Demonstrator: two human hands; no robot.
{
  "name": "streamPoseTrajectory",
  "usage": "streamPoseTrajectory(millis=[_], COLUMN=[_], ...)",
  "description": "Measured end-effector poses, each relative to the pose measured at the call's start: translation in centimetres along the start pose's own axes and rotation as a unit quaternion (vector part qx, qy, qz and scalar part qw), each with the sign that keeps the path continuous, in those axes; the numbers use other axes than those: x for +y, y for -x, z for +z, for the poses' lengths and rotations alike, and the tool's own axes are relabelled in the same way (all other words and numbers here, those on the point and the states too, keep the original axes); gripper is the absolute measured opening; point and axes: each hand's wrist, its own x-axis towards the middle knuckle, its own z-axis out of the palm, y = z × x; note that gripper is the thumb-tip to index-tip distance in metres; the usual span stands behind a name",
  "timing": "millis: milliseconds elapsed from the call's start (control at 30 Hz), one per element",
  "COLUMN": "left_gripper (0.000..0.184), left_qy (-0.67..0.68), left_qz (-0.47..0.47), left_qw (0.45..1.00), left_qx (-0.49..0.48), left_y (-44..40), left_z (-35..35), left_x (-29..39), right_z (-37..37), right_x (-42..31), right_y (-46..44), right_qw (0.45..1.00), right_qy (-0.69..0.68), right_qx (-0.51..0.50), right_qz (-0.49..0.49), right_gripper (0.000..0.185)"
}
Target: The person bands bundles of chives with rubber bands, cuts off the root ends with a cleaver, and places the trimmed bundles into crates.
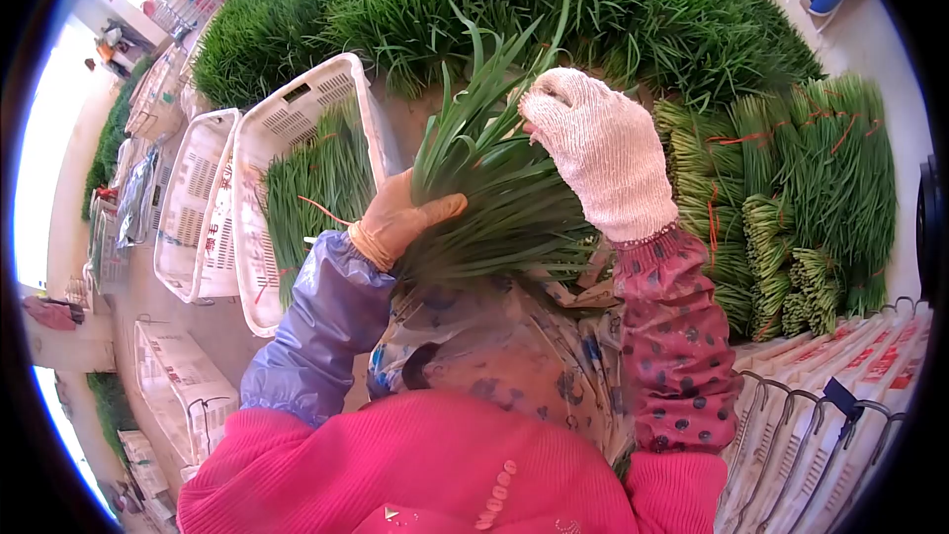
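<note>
My left hand (403, 219), in a tan rubber glove, is closed around a loose bunch of garlic chives (499, 208). The long flat green leaves fan upward and to the right above my lap. Right beside the upper leaves is my right hand (603, 143), in a white knitted glove, its fingers curled into a pinch. What lies between those fingertips, if anything, is too hidden to make out. A patterned plastic apron (494, 336) covers my lap under the bunch.
A white plastic crate (368, 104) with tied chive bundles (321, 188) stands at left, with another crate (188, 208) beside it. A broad heap of chives (554, 0) spreads ahead. Red-banded bundles (830, 168) are stacked at right, above several crates with metal handles (801, 435).
</note>
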Motion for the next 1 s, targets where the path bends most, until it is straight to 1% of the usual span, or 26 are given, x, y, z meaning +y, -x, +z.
streamPoseTrajectory(millis=[33,67,100,133,167,233,333,467,533,567,633,667,700,733,767,833,867,900,933,967,1000], left_gripper=[0.044,0.044,0.046,0.048,0.048,0.046,0.044,0.042,0.035,0.035,0.027,0.027,0.024,0.022,0.022,0.037,0.037,0.037,0.038,0.038,0.039], left_qy=[-0.008,-0.006,-0.033,-0.058,-0.055,-0.08,-0.048,-0.047,-0.058,-0.056,-0.077,-0.075,-0.097,-0.117,-0.114,-0.199,-0.198,-0.18,-0.161,-0.159,-0.17], left_qz=[0.014,0.014,0.003,-0.008,-0.007,-0.02,-0.002,-0.002,-0.004,-0.005,-0.014,-0.015,-0.015,-0.015,-0.017,0.014,0.013,0.026,0.039,0.038,0.042], left_qw=[1.0,1.0,0.999,0.998,0.998,0.997,0.999,0.999,0.998,0.998,0.997,0.997,0.994,0.992,0.992,0.977,0.977,0.981,0.984,0.984,0.982], left_qx=[0.004,0.005,0.0,-0.004,-0.001,-0.013,-0.013,0.004,0.006,0.008,0.023,0.026,0.037,0.049,0.053,0.073,0.073,0.072,0.071,0.07,0.071], left_y=[-0.1,-0.1,-0.1,-0.2,-0.2,-0.1,0.0,0.0,0.0,0.1,0.1,0.0,-0.2,-0.3,-0.5,-0.8,-0.8,-0.8,-0.8,-0.9,-0.9], left_z=[0.1,-0.1,-0.4,-0.5,-0.4,-0.3,-0.1,0.2,0.4,0.4,0.5,0.5,0.5,0.5,0.4,0.2,0.4,0.8,1.1,1.3,1.4], left_x=[-0.1,-0.3,-0.5,-0.6,-0.5,0.2,0.3,0.8,1.0,1.0,1.1,0.9,0.5,0.0,-0.7,-1.6,-1.7,-1.5,-1.4,-1.5,-1.7], right_z=[0.1,0.2,0.2,0.3,0.3,0.4,0.7,0.8,0.8,0.8,1.3,1.8,2.0,0.8,-0.7,-1.5,-1.7,-3.8,-3.2,-2.6,-2.6], right_x=[0.1,0.1,0.1,0.2,0.5,0.9,1.0,0.6,0.5,0.6,0.5,0.5,0.3,0.1,-0.4,-0.1,-1.1,-2.8,-2.7,-2.6,-3.2], right_y=[0.0,0.0,0.0,0.0,0.1,0.2,0.4,0.5,0.6,0.7,0.9,1.1,1.2,0.7,-0.3,-0.7,-0.7,-1.4,-0.7,0.0,-0.2], right_qw=[1.0,1.0,1.0,1.0,1.0,1.0,0.998,0.999,0.999,1.0,0.999,0.986,0.945,0.893,0.793,0.871,0.832,0.845,0.927,0.979,0.989], right_qy=[0.001,-0.01,-0.021,-0.021,-0.002,0.017,0.045,0.028,0.029,0.007,-0.015,-0.131,-0.244,-0.284,-0.369,-0.281,-0.352,-0.339,-0.248,-0.15,-0.082], right_qx=[-0.001,0.008,0.017,0.015,0.001,-0.014,-0.013,-0.02,-0.025,-0.025,-0.027,0.041,0.107,0.135,0.164,0.177,0.175,0.039,0.013,-0.015,-0.05], right_qz=[-0.002,0.006,0.013,0.009,0.001,-0.012,-0.041,-0.03,-0.023,-0.013,-0.007,0.092,0.19,0.322,0.455,0.363,0.391,0.412,0.28,0.14,0.115], right_gripper=[0.027,0.025,0.024,0.024,0.023,0.022,0.023,0.021,0.022,0.019,0.017,0.013,0.009,0.006,0.01,0.018,0.022,0.026,0.025,0.024,0.024])
